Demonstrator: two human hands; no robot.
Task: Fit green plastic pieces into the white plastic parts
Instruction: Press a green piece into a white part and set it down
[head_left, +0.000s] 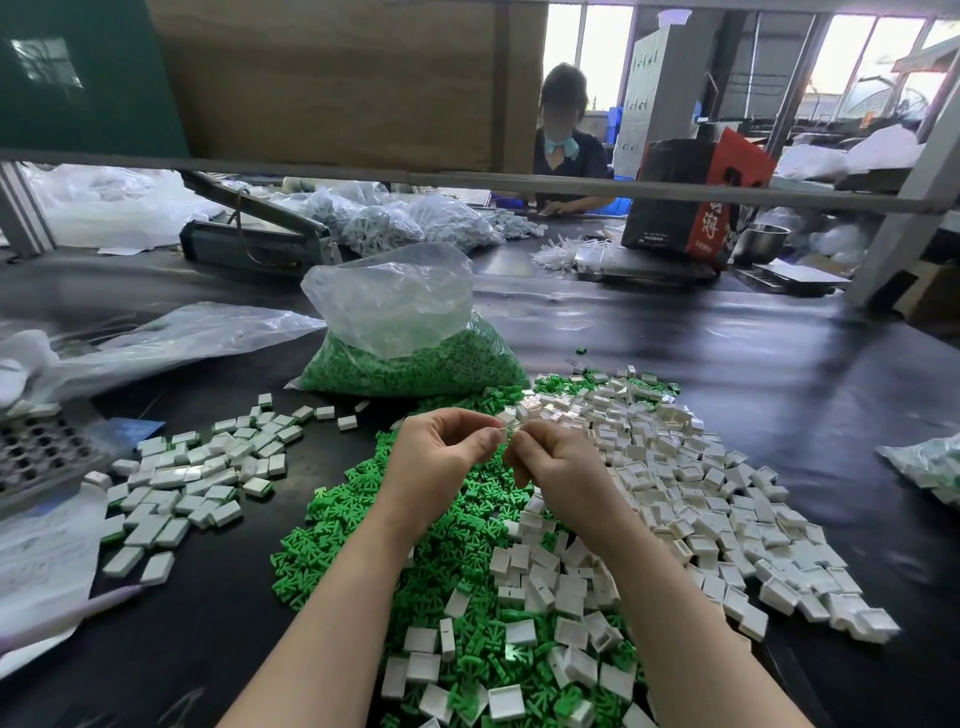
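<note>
A person's two bare hands meet above a black worktable (753, 364). The left hand (441, 452) and the right hand (558, 460) both curl their fingers and pinch one small white square plastic part (508, 420) between their fingertips; whether a green piece is in it cannot be told. Directly below the hands lies a heap of loose green plastic pieces (415, 551). A wide spread of empty white plastic parts (701, 483) lies to the right, touching the green heap. A separate cluster of white parts with green showing at their edges (197, 478) sits to the left. Behind the hands stands a clear plastic bag of green pieces (410, 338). Another person (563, 140) sits across the table.
</note>
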